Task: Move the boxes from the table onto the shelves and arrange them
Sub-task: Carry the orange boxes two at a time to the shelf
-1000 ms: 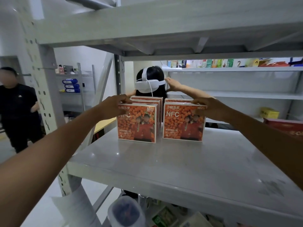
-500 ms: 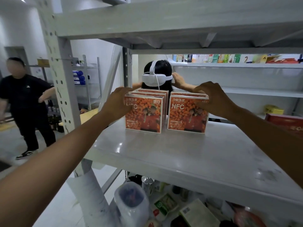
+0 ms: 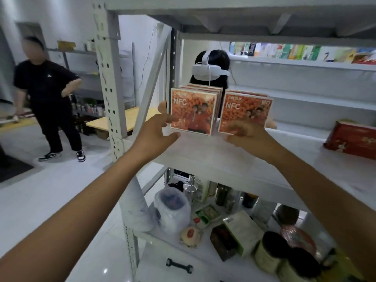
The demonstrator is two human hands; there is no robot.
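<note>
Just beyond my fingertips, two rows of orange boxes stand upright on the grey shelf (image 3: 203,157), faces towards me. The left row (image 3: 192,110) sits just ahead of my left hand (image 3: 156,132), the right row (image 3: 246,109) just ahead of my right hand (image 3: 247,134), with a narrow gap between the two rows. Each row is several boxes deep, packed front to back.

My hands are apart, one per row, and neither grips anything. The left one is spread, thumb out to the side, its fingers reaching towards the lower left corner of the front box in the left row; I cannot tell whether they touch it. The right one shows me its back, fingers loosely bent and blurred, overlapping the lower left corner of the front box in the right row; contact there is also unclear.

Well off to the right of my right hand a red box (image 3: 350,140) lies on the same shelf. Past the boxes, behind the rack, a person wears a white headset (image 3: 209,71). Left of my left hand rises the perforated upright (image 3: 107,78), and beyond it stand a wooden bench (image 3: 120,120) and a person in black (image 3: 46,88). Below my arms, the lower shelf (image 3: 203,267) holds jars, cans and a plastic bag (image 3: 173,210).
</note>
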